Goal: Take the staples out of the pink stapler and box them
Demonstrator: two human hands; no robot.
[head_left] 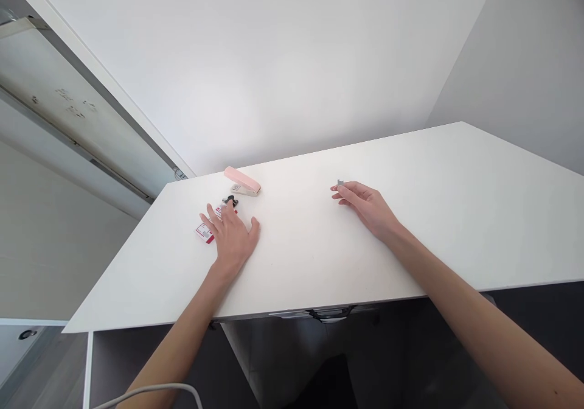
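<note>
Over a small red-and-white box at the table's left, my left hand rests with its fingers spread, covering part of the box. Just beyond its fingertips lies a black binder clip, which a finger overlaps; whether they touch I cannot tell. A stapler with a pink top and a pale base lies behind the clip, its top swung up from the base. Farther right, my right hand pinches a small grey strip of staples between thumb and forefinger, just above the tabletop.
The white table meets a white wall at the back. Its front edge runs below my forearms, with a dark handle under it. A pale cable crosses my left forearm. Window-like panels stand at the left.
</note>
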